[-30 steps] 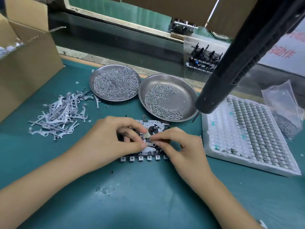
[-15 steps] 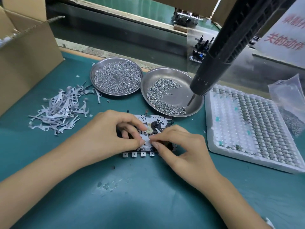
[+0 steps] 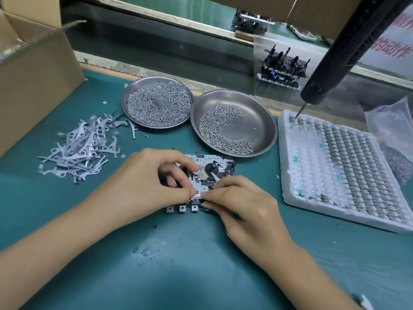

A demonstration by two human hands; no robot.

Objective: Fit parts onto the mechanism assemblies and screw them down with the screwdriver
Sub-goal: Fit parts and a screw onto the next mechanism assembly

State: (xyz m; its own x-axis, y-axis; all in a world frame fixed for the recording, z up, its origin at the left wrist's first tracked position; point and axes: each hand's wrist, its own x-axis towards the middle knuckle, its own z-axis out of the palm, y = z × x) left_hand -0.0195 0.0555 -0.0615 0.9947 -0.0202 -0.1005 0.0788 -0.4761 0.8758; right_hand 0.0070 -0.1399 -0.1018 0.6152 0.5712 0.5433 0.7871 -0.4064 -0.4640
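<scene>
- My left hand point(image 3: 143, 175) and right hand point(image 3: 243, 204) meet over the mechanism assembly point(image 3: 207, 175), which lies flat on the green bench mat point(image 3: 201, 276), just in front of the two steel dishes.
- Both hands are pinched: the thumb and forefinger of each close on a small pale part at the near edge of the assembly, fingertips almost touching. What the part is I cannot tell; it is mostly hidden.
- The assembly is a thin stamped metal plate with a black hub, punched holes and a row of square tabs along its near side. I judge it light and stiff but easily bent at the tabs, so it is best held by the plate's edges and pressed flat.
- The loose stamped levers point(image 3: 82, 148), heaped to the left on the mat, look flat, grey, springy and prone to tangle.
- The left dish point(image 3: 157, 101) is full of tiny shiny springs or screws; the right dish point(image 3: 233, 121) holds a crescent of small screws. Both kinds look slippery, best pinched one at a time.
- The black screwdriver point(image 3: 348, 48) hangs at upper right, untouched, its bit above the far corner of the white dimpled tray point(image 3: 312, 166) of small metal parts.
- A crinkled clear bag point(image 3: 391, 130) lies beside the tray; an open cardboard box point(image 3: 33, 70) stands at far left.
</scene>
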